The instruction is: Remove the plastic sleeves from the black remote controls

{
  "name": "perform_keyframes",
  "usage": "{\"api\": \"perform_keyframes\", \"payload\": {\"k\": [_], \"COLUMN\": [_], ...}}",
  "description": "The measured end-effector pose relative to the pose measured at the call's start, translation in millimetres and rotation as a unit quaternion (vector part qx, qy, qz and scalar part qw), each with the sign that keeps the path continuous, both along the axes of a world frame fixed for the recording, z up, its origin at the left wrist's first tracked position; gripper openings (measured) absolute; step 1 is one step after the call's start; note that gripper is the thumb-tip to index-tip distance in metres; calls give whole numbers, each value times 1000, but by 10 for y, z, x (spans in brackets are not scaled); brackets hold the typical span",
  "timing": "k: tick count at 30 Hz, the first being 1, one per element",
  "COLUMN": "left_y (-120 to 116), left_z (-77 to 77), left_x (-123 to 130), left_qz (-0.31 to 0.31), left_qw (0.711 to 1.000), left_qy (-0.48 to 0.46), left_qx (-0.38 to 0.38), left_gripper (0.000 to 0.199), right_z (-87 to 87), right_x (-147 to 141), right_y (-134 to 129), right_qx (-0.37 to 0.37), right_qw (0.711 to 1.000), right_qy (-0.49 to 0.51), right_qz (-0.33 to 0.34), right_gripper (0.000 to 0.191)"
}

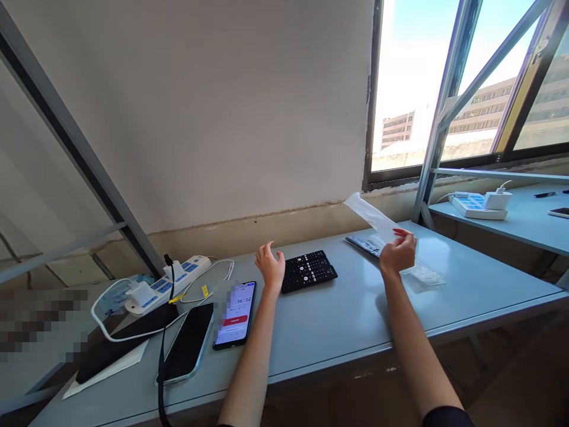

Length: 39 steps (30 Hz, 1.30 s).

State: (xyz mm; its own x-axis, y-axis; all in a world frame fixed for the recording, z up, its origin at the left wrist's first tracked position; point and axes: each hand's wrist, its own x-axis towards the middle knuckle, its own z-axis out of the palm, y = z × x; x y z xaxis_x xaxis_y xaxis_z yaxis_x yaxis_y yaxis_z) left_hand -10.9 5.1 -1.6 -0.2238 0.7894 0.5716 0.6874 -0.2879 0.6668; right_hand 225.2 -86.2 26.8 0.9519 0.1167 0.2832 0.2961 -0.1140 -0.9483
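Pale blue desk (338,323) under it all, black key panel (307,271) lying flat on it, just beside the left hand (271,267), whose fingers are parted and empty. Clear plastic strip (371,214) is up in the air, its lower end pinched in the right hand (398,252), I think; fingers hide the exact grip. I'd pinch lightly near the edge so it won't crease.

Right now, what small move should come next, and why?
Probably lower the right hand and set its translucent plastic strip on the pale blue tabletop: the strip is held up in the air, and the left hand is open, apparently empty.
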Motion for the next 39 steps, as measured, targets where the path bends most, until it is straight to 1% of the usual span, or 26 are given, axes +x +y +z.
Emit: {"api": "perform_keyframes", "payload": {"k": [3,6,10,12,18,21,24,27,30,33,36,39], "left_y": [-10,-17,-22,-26,-47,-70,-106,-128,-107,-49,10,47], "left_z": [-5,-17,-32,-32,-15,-10,13,62,99,88,51,27], "left_x": [28,56,80,82,86,92,76,16,-98,-247,-396,-519], "left_qz": [-8,-20,-32,-32,-28,-17,14,64,116,160,192,214], "left_qw": [1000,1000,999,999,998,997,996,992,985,975,964,957], "left_qy": [2,13,33,40,63,66,67,79,72,36,-2,-36], "left_qx": [-4,5,13,9,-12,-29,-53,-80,-108,-150,-181,-190], "left_gripper": [29,26,24,24,24,23,23,27,30,37,44,48], "right_z": [18,-3,-69,-100,-130,-156,-196,-197,-135,-52,6,38], "right_x": [100,168,210,224,264,287,317,330,291,200,96,13], "right_y": [-56,-72,-85,-96,-106,-97,-91,-85,-76,-65,-52,-42], "right_qx": [0,-4,-12,-20,-26,-31,-34,-27,-13,14,15,2], "right_qw": [999,997,994,994,997,997,995,993,989,983,987,991], "right_qy": [16,27,26,23,23,25,27,23,5,-16,-45,-53], "right_qz": [-52,-77,-103,-102,-68,-66,-85,-113,-150,-180,-153,-120], "right_gripper": [39,39,48,50,51,51,48,44,45,39,30,24]}}
